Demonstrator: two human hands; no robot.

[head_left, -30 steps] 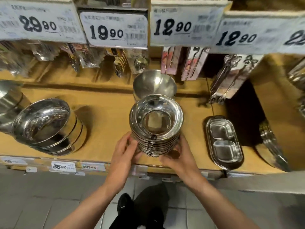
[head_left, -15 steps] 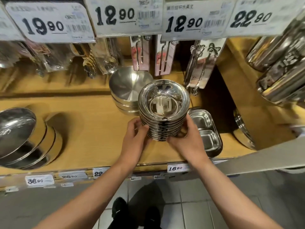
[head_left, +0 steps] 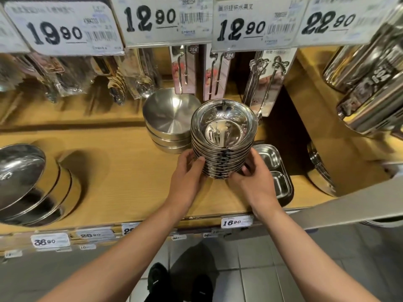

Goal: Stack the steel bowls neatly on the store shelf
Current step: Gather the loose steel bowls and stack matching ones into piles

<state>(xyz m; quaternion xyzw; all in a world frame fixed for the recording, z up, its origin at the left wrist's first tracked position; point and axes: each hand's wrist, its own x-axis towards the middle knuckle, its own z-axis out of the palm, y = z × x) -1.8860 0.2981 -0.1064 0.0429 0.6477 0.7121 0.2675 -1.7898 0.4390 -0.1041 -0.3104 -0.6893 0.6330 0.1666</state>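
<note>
My left fingers (head_left: 197, 162) curl against the left side of the stack of steel bowls (head_left: 223, 138), the thumb lying along the lower rims, so my left hand (head_left: 187, 179) grasps the stack from that flank. My right fingers (head_left: 250, 165) wrap round the right side low down, thumb tucked toward the base, and my right hand (head_left: 254, 182) grips it from the opposite flank. Between the two hands the stack stands upright with its rims lined up closely, mouth of the top bowl facing up and mirroring the hanging goods above. Its base is hidden by my hands, so I cannot tell whether it sits on the wooden shelf (head_left: 122, 171) or hangs just above it; it is toward the shelf's right part, nearer the front edge than the back. Just behind it to the left, touching or nearly so, stands a short stack of matte bowls (head_left: 169, 125). Just beside my right hand lies a divided steel tray (head_left: 275, 171), close to the front edge. Well apart, at the shelf's left end, large steel basins (head_left: 26, 182) lean nested on their sides. Packaged cutlery (head_left: 185, 70) hangs along the back, under price cards (head_left: 168, 18). A small price tag (head_left: 236, 222) marks the front edge below my right wrist.
</note>
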